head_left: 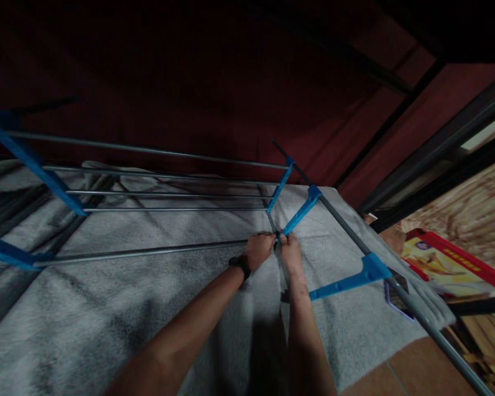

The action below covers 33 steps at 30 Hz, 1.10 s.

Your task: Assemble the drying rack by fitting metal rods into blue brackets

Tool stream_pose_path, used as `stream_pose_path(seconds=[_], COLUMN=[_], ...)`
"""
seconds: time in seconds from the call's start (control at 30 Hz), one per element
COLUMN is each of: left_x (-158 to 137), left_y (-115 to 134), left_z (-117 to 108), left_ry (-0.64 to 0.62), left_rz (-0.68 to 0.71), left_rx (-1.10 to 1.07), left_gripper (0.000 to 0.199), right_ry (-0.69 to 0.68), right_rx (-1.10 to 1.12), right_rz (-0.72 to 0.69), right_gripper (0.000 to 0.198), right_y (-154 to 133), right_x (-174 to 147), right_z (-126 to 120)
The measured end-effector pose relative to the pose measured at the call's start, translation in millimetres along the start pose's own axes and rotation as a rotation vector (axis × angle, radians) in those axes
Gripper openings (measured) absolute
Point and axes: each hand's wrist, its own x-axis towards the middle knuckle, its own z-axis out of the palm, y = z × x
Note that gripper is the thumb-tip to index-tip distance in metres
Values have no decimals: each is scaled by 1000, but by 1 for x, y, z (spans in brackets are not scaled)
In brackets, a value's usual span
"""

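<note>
Bare forearms (206,308) — left fingers (268,237) tight round a grey tube (157,251), right fingers (284,240) tight on a blue bracket (300,213).

Parallel grey rods (169,194) bar the far side, while bare blanket (107,313) leaves room in front.

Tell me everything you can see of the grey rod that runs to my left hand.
The rod is slim, straight and smooth, metallic-looking, with a faint sheen. It runs crosswise above the grey blanket, rising slightly rightward in view. Its left end meets a blue bracket; its right end is hidden at your left hand, which seems to grip it. Whether it touches the blanket is unclear.
</note>
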Motion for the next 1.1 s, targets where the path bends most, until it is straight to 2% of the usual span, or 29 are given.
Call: stream_pose_path(seconds=[0.23,0.57,0.87,1.1], left_x=[-2,-4,-3,-9], left_y=[-6,-5,-17,-16], left_z=[0,-13,-6,-9], left_ry=[24,13,37,47], left_rz=[27,-23,-11,-20], left_rx=[-37,-48,-90,-95], left_gripper=[30,32,31,31], right_ry=[4,11,29,17], right_rx=[-6,58,40,-17], right_rz=[-16,-24,-25,-9], right_gripper=[32,34,34,34], right_y=[-2,-1,-6,-16], right_x=[-2,-7,-9,-13], right_z=[0,4,7,4])
